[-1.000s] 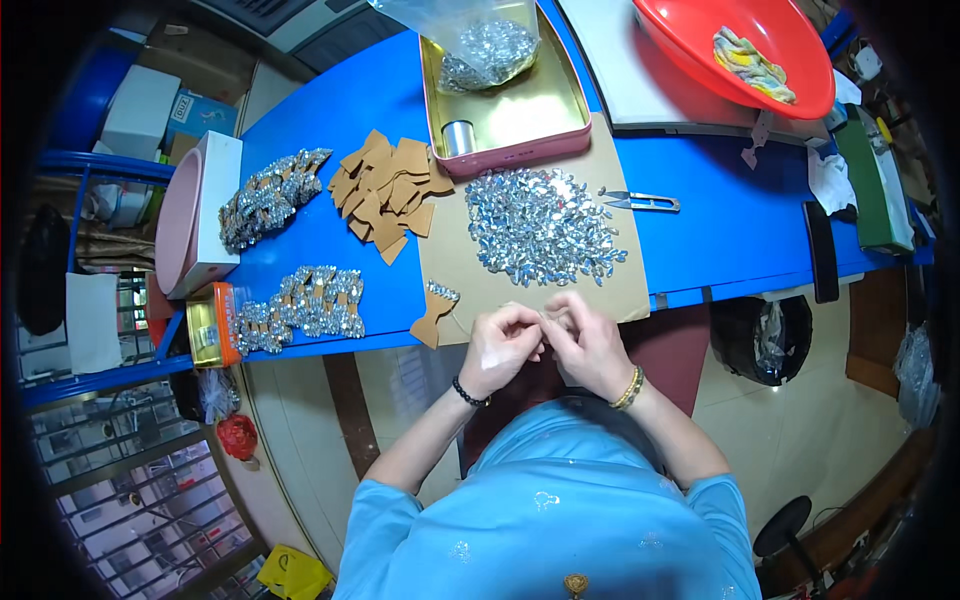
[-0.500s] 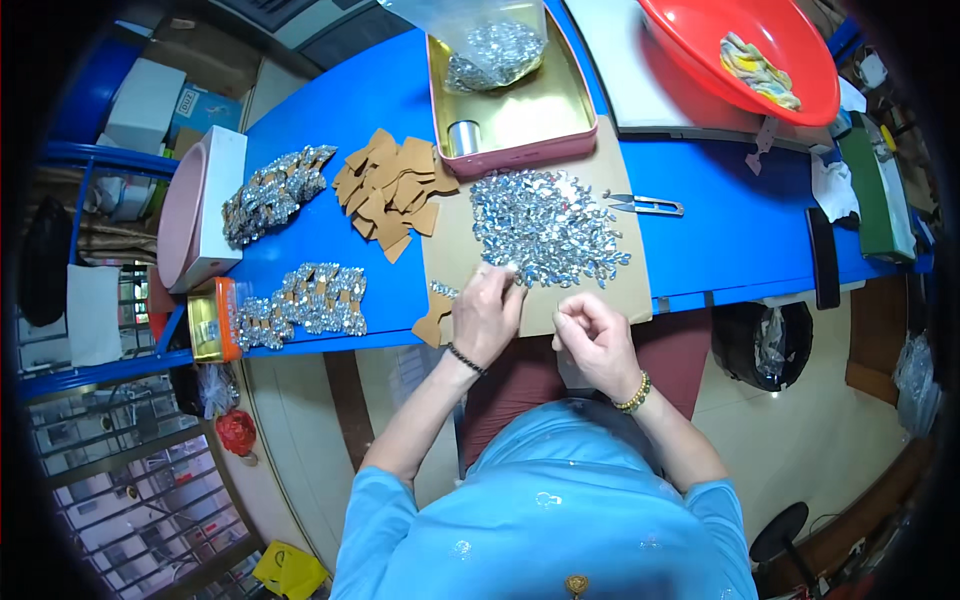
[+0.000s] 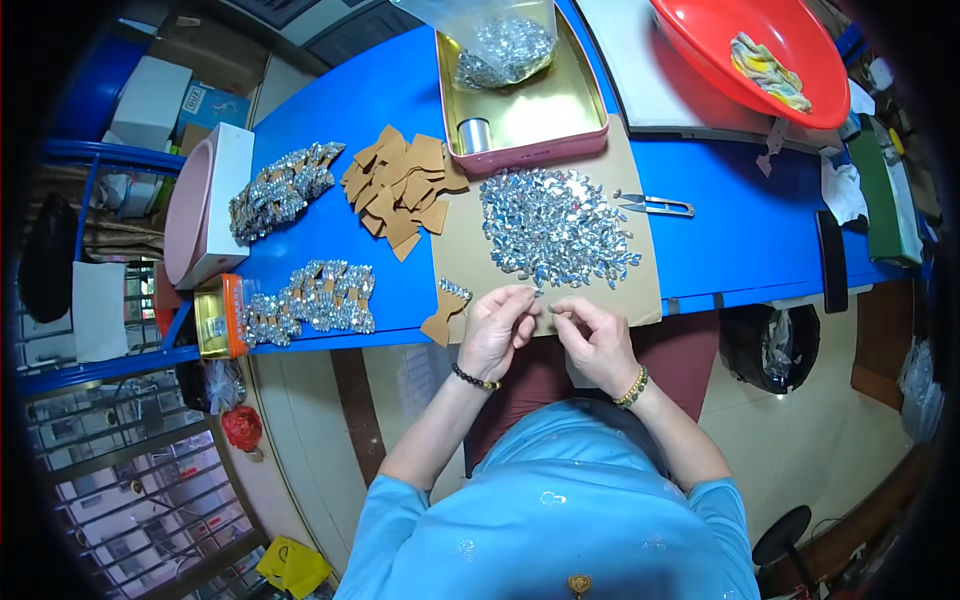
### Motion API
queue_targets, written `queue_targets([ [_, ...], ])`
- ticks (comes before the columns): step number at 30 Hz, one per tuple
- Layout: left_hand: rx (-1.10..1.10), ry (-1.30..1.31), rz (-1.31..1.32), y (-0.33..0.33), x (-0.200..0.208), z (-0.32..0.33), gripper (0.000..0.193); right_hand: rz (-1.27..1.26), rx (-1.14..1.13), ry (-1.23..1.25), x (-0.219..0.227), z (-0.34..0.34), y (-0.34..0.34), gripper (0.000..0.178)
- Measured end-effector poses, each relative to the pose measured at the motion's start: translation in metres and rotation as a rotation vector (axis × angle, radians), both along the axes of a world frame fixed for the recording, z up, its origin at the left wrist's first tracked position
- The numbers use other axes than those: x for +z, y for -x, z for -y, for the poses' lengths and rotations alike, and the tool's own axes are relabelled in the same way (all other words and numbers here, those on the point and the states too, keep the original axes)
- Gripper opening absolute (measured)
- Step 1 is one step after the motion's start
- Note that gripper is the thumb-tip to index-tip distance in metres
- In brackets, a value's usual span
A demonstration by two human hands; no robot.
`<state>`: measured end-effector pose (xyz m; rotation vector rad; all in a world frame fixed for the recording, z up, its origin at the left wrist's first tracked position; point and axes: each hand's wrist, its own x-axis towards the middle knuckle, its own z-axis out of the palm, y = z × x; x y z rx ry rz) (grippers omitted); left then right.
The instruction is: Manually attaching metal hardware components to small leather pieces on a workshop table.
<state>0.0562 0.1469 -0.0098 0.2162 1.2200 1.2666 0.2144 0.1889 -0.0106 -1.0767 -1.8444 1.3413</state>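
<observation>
Near the front edge of the tan board (image 3: pixel 640 270), my left hand (image 3: pixel 495 330) pinches a small silvery rhinestone between thumb and forefinger. Close to it on the right, my right hand (image 3: pixel 597 345) is also pinched; whatever its fingertips hold is too small to make out. Just beyond both hands spreads a heap of loose silver rhinestones (image 3: pixel 555 225). A tan bow-shaped piece (image 3: pixel 438 325) lies left of my left hand, a short row of rhinestones along its upper end.
Plain tan cutouts (image 3: pixel 400 190) are heaped at the left, beside two groups of rhinestone-covered pieces (image 3: pixel 285 190). Behind the heap stands a pink tin (image 3: pixel 530 155) with a thread spool (image 3: pixel 475 135) and a bag of rhinestones (image 3: pixel 508 55). Thread snips (image 3: pixel 660 206) and a red basin (image 3: pixel 700 60) are at right.
My left hand has drawn back from the edge of the rhinestone heap with a rhinestone. Its fingertips are now close to those of my right hand.
</observation>
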Motion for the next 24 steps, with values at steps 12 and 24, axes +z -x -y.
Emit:
queue_targets([
  [12, 0.066, -0.090, 0.333, -0.018, -0.004, 0.010, 0.013, -0.022, -0.041, -0.062, 0.003, 0.001, 0.001, 0.011],
  [24, 0.124, -0.106, 0.199, -0.027, 0.000, 0.012, 0.015, -0.059, -0.046, -0.077, -0.001, 0.003, -0.002, 0.017],
])
